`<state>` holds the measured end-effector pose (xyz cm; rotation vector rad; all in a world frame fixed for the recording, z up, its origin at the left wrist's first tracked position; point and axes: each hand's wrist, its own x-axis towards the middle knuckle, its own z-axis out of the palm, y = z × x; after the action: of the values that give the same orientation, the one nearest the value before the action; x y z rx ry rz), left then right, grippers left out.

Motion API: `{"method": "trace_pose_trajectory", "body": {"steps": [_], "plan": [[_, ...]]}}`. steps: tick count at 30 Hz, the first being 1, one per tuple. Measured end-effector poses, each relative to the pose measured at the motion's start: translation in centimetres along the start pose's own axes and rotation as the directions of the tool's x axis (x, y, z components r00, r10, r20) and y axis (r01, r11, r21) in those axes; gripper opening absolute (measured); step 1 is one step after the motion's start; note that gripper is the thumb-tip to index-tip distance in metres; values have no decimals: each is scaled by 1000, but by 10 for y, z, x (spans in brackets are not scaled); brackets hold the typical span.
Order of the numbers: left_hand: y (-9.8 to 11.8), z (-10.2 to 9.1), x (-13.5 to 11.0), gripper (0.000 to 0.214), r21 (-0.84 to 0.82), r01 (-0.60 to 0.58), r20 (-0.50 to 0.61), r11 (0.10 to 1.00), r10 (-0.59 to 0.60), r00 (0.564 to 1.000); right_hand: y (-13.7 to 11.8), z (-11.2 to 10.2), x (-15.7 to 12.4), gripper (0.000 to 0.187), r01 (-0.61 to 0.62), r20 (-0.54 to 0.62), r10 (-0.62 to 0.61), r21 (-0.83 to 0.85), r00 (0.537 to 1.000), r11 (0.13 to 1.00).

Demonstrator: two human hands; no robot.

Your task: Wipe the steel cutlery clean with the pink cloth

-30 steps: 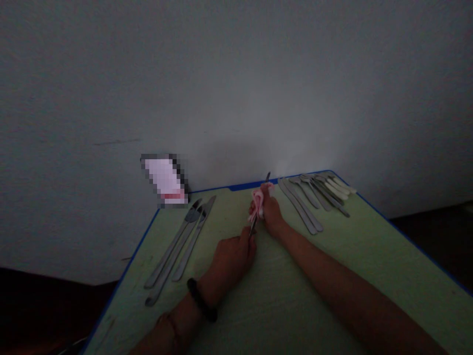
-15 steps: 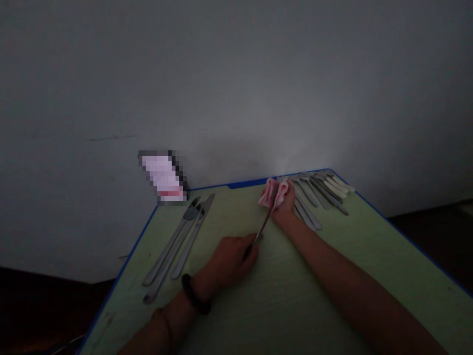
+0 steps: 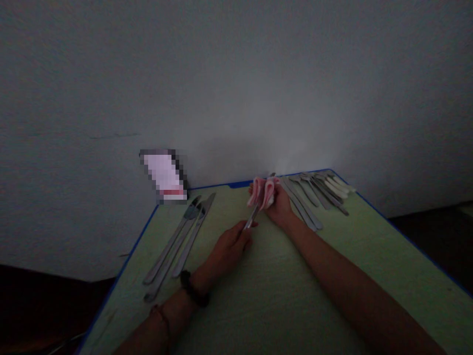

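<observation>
Dim grey wall [image 3: 236,88] rises behind a green table [image 3: 288,301] with a blue edge. Over the table's far middle, one metal utensil [image 3: 252,216] slants between both hands, its far tip poking out beyond a folded pink-and-white cloth [image 3: 269,192]. The left hand [image 3: 229,241] has its grip closed on the utensil's near end; the right hand [image 3: 281,204] has its grip curled around the cloth, which wraps the utensil's far part.

Work appears to be partway through: this one piece is in the cloth, and the rest lies in two groups. Three long pieces of cutlery [image 3: 187,249] lie side by side on the left. A larger spread of cutlery [image 3: 309,191] lies at the far right, including several pieces with pale handles [image 3: 338,187]. Which group is finished and which is waiting, I cannot tell.

No box or cup shows; both groups lie directly on the table. A blurred pale panel [image 3: 165,175] leans near the far left corner, its contents unreadable.
</observation>
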<state>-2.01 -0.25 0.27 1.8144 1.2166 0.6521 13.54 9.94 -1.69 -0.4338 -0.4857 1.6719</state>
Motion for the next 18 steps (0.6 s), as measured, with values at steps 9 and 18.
{"method": "trace_pose_trajectory", "body": {"steps": [9, 18], "plan": [[-2, 0, 0, 41, -40, 30, 5, 999, -30, 1000, -3, -1, 0, 35, -15, -95, 25, 100, 995, 995], [-3, -2, -1, 38, 46, -9, 17, 999, 8, 1000, 1, -8, 5, 24, 116, -105, -110, 55, 988, 992]]}}
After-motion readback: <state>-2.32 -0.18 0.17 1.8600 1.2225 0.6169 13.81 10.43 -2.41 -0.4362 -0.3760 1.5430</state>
